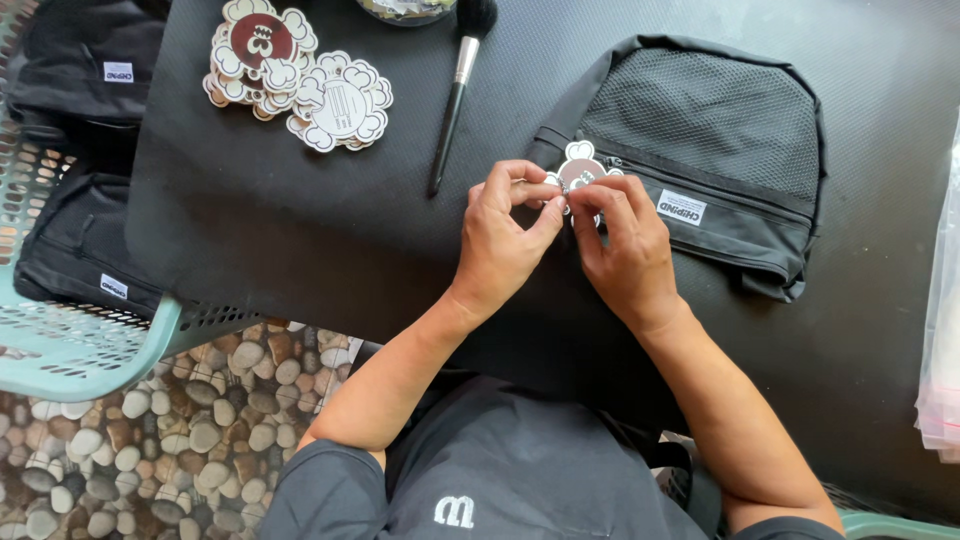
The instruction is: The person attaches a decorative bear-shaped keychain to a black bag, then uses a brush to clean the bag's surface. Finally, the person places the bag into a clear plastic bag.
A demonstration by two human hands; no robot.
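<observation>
Your left hand [503, 235] and right hand [622, 240] pinch a flower-shaped tag [581, 170] at the backpack [720, 160] zipper; loosened fingers could drop it.

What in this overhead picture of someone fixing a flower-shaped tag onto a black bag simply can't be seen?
- Head view: how the flower-shaped tag joins the black bag; the left hand and right hand cover its lower part.
- The dark round thing beside the makeup brush is cut off by the top edge.
- The clear plastic bags run off the right edge; contents unclear.
</observation>
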